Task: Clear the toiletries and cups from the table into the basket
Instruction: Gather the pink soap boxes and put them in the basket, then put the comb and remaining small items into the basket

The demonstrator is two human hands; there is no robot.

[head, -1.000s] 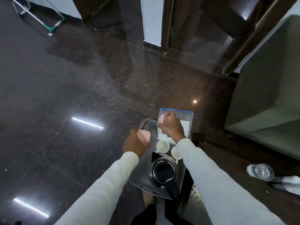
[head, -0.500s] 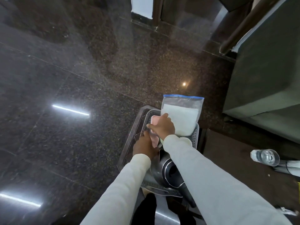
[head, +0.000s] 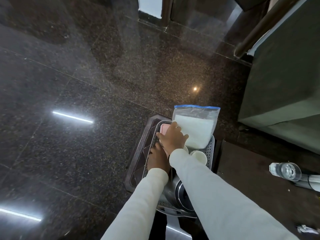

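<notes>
A grey perforated basket (head: 210,149) sits low in front of me. My right hand (head: 173,138) reaches into its far left corner, fingers closed over a pink case (head: 163,129). My left hand (head: 158,160) is just below it inside the basket, partly under my right forearm, so its grip is hidden. A clear zip bag (head: 195,130) with a blue top and white contents stands upright at the basket's far right. White cups (head: 199,156) lie in the basket beside my right wrist. A steel kettle (head: 181,196) with a black lid fills the near end.
The basket rests on a dark patterned tray (head: 138,158) above the glossy black stone floor. A dark brown table (head: 251,179) to the right carries a clear plastic bottle (head: 285,170) lying down. A grey upholstered block (head: 285,84) stands at the far right.
Both hands have gone down into the basket's far left corner. The pink item my left hand held up a second ago is no longer visible in it. The camera tilted down and closer.
</notes>
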